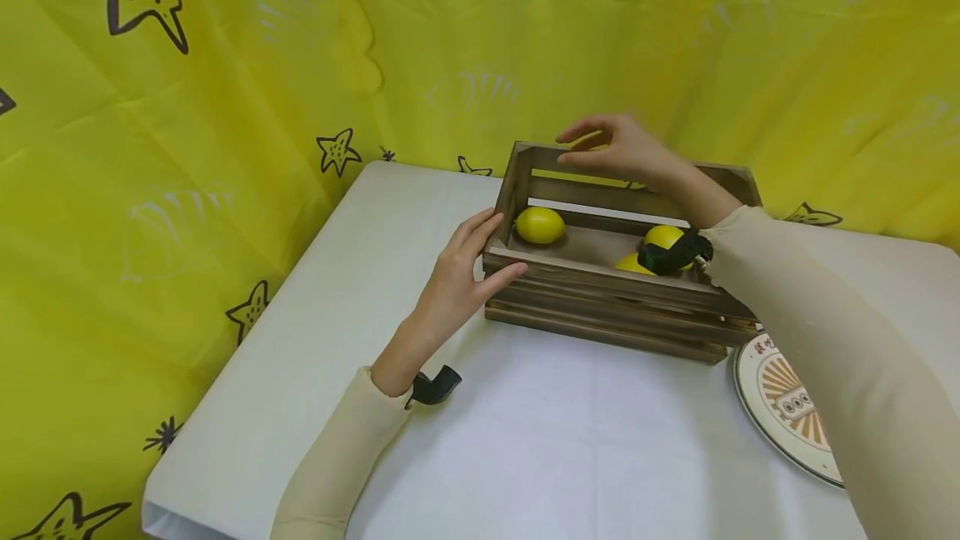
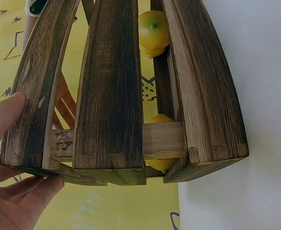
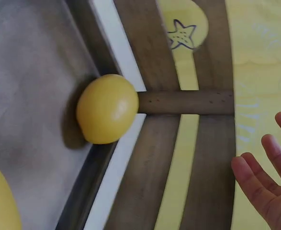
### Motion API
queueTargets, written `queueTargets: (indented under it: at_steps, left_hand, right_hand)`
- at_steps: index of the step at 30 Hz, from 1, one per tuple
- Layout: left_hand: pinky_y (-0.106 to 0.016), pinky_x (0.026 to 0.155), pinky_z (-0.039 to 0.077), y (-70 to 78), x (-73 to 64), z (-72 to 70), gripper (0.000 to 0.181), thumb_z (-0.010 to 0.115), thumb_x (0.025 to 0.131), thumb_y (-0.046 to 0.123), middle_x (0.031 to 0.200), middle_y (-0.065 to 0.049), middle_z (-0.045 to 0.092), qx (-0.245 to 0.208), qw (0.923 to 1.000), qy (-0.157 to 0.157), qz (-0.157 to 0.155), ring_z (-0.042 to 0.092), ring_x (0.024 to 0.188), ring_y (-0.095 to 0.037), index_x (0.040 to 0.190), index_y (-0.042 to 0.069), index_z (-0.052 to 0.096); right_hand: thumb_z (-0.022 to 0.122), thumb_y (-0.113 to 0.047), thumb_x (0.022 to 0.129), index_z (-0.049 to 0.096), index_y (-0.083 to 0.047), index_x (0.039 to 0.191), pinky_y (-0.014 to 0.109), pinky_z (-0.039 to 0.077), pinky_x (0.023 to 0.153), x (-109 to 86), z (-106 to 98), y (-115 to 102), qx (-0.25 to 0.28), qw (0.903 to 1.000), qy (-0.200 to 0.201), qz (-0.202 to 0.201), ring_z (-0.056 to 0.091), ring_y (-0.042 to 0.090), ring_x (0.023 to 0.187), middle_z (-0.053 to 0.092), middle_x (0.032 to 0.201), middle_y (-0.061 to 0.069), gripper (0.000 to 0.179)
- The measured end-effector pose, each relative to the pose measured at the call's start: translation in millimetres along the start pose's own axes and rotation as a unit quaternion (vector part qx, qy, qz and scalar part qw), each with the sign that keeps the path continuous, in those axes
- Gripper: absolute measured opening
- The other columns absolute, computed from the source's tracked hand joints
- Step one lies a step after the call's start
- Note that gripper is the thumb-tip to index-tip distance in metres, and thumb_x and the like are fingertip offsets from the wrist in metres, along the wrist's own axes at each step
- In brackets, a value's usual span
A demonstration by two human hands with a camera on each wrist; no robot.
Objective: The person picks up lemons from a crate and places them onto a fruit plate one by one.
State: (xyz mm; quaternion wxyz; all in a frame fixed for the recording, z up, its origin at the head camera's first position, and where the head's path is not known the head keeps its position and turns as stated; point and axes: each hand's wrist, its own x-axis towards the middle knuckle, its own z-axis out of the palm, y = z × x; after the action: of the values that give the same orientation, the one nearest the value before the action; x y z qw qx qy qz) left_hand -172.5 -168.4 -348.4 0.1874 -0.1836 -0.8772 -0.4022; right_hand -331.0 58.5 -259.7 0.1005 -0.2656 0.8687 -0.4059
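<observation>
Three lemons (image 1: pixel 540 226) lie inside the crate (image 1: pixel 585 282) near the tabletop's (image 1: pixel 555 432) far edge, your left hand (image 1: pixel 456 273) rests spread on its near-left corner, your empty right hand (image 1: pixel 628 150) hangs loose above it, and what remains cannot be told.

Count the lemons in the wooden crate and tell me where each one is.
3 visible in the wooden crate: one lemon at the left end, a second lemon toward the right end, a third lemon beside it, nearer the front slats. The right sleeve may hide more.
</observation>
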Motion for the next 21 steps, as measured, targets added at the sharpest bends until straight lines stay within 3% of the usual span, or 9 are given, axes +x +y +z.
queueTargets:
  at_steps: [8, 16, 21]
  left_hand:
    - [-0.037, 0.108, 0.041, 0.6, 0.2, -2.9, 0.067, 0.076, 0.087, 0.023, 0.148, -0.016, 0.041, 0.006, 1.0, -0.001, -0.006, 0.043, 0.135, -0.029, 0.142, -0.002, 0.046]
    - [-0.037, 0.108, 0.041, 0.0, 0.0, -2.8, 0.068, 0.075, 0.088, 0.023, 0.149, -0.016, 0.04, 0.008, 1.0, 0.0, -0.002, 0.042, 0.136, -0.029, 0.143, -0.003, 0.045]
    - [-0.037, 0.109, 0.04, -0.1, -1.3, 0.5, 0.068, 0.074, 0.088, 0.024, 0.15, -0.016, 0.039, 0.007, 0.9999, -0.009, -0.005, 0.041, 0.137, -0.029, 0.144, -0.002, 0.044]
  right_hand:
    - [0.066, -0.017, 0.094, 0.056, 0.003, 0.13, 0.048, 0.043, 0.102, 7.6, 21, 6, 0.007, 0.9962, -0.086, -0.017, 0.053, 0.032, 0.121, 0.056, 0.132, 0.022, 0.043]
    - [0.065, -0.019, 0.095, 0.053, 0.003, 0.133, 0.05, 0.04, 0.105, 13.1, 24, 9, 0.01, 0.9894, -0.144, 0.009, 0.047, 0.033, 0.128, 0.047, 0.144, 0.016, 0.045]
    - [0.065, -0.021, 0.095, 0.055, 0.002, 0.131, 0.05, 0.043, 0.103, 17.1, 23, 11, -0.031, 0.9808, -0.193, 0.002, 0.05, 0.032, 0.126, 0.05, 0.141, 0.016, 0.044]
